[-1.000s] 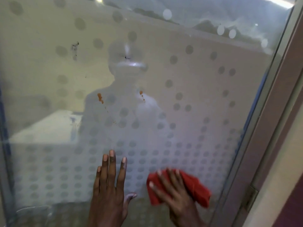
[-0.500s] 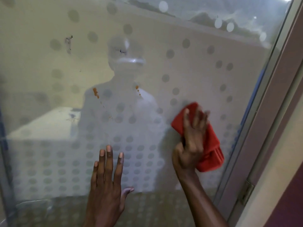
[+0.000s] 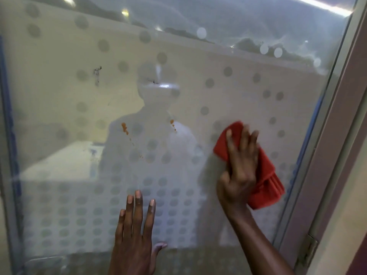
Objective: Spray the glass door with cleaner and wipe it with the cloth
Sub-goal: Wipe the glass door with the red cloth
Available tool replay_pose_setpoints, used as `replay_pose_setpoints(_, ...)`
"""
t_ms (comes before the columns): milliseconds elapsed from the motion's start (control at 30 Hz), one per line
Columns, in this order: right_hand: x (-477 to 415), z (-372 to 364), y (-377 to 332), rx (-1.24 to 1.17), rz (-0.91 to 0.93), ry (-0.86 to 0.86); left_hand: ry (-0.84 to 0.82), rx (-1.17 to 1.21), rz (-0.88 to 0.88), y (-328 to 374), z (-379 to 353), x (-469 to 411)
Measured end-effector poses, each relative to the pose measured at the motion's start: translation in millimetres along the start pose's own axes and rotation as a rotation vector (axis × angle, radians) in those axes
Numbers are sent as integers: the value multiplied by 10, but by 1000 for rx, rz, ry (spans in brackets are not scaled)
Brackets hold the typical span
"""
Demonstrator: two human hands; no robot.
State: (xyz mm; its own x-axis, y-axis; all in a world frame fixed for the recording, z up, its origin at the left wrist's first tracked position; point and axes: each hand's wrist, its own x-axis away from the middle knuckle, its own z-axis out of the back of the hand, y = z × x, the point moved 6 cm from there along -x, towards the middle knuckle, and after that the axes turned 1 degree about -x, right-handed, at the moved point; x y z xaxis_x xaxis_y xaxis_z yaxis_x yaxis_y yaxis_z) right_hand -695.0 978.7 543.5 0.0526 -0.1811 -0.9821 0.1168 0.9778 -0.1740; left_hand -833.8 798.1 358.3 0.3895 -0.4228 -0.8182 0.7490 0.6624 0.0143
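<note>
Dotted glass door (image 3: 59,100) fills view; frame (image 3: 337,155) at 3 o'clock. Left grip (image 3: 135,241) released, flat on glass at 6 o'clock. Right grip (image 3: 238,169) also released, straight fingers pressing cloth (image 3: 266,185) to pane at 3 o'clock. Cloth has risen from 6 o'clock: wiping under way. Orange spots (image 3: 125,129) at cloth's 9 o'clock and dark smear (image 3: 97,72) at 10 o'clock remain unwiped.

My head camera faces the glass door (image 3: 59,80) straight ahead, close enough for both hands to reach it. My left hand (image 3: 135,235) shows at the bottom edge, my right hand (image 3: 240,169) higher, to its right.
</note>
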Motion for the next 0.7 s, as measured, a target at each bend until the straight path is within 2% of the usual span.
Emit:
replay_pose_setpoints(67, -323, -19, -195, -69, -3, 60, 16, -6, 4, 8, -1, 6)
replay_pose_setpoints(100, -381, -96, -317, -72, 61, 18, 28, -11, 3, 10, 2, 10)
replay_pose_setpoints(233, 170, -471, -753, -50, 534, -368, 68, -20, 1, 13, -12, 16)
replay_pose_setpoints(300, 582, -494, -705, -52, 686, -517, 90, -15, -20, -16, -27, 24)
replay_pose_setpoints(333, 699, -471, -620, -39, 699, -548, 80, -19, -18, -36, -43, 21)
replay_pose_setpoints(400, 642, -374, -398, -13, 595, -479, 50, -38, -8, -72, -79, 5)
replay_pose_setpoints(533, -259, -109, -145, -35, 113, -59, 79, -71, 10, -49, -40, -34)
replay_pose_setpoints(567, -455, -72, -209, -55, 39, 10, 90, -66, 4, -53, -32, -36)
replay_pose_setpoints(633, -601, -126, -429, -86, 32, 16, 109, -55, -15, -43, -22, -25)
replay_pose_setpoints(700, -328, -342, -688, -73, 246, -165, 118, -57, -9, -37, -34, -12)
